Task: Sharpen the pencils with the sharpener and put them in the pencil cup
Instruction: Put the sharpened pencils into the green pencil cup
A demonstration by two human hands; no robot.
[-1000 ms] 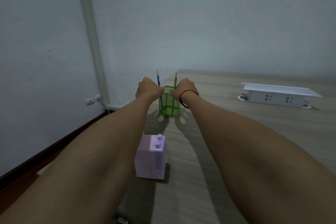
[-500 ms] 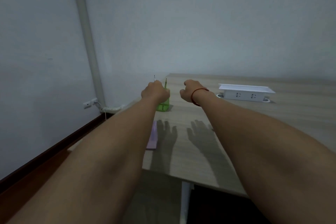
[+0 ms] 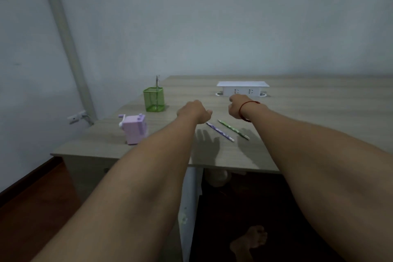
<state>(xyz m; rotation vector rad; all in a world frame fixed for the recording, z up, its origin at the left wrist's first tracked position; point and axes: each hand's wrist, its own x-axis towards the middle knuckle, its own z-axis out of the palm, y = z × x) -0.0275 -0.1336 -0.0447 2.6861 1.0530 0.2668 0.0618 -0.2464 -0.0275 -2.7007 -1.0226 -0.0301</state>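
Hovering above the wooden table (image 3: 308, 117), both hands are noted palm-down with nothing held. The left hand (image 3: 194, 110) is seen from the back: thumb out to the side, fingers bent away from the camera and mostly hidden, though its shadow on the tabletop shows them apart. The right hand (image 3: 236, 106), marked by a red string (image 3: 244, 108) at the wrist, appears loosely curled, with the fingertips not visible. Two pencils lie flat and nearly parallel just below the hands: a purple patterned pencil (image 3: 220, 132) under the left and a green patterned pencil (image 3: 232, 129) under the right. Whether their points are cut cannot be told. The green mesh pencil cup (image 3: 154, 100) stands well to the left, with one pencil (image 3: 157, 82) upright in it. The lilac crank sharpener (image 3: 135, 128) stands nearer, close to the table's left edge. A white socket box (image 3: 242, 88) sits beyond the hands. Judged risks: a loose pencil could be nudged during pickup and rolled toward the near edge. The sharpener looks light, so it could be slid or tipped off the left edge if cranked unbraced. The cup could be knocked over by a pencil dropped in at a slant, and a fresh point snapped.
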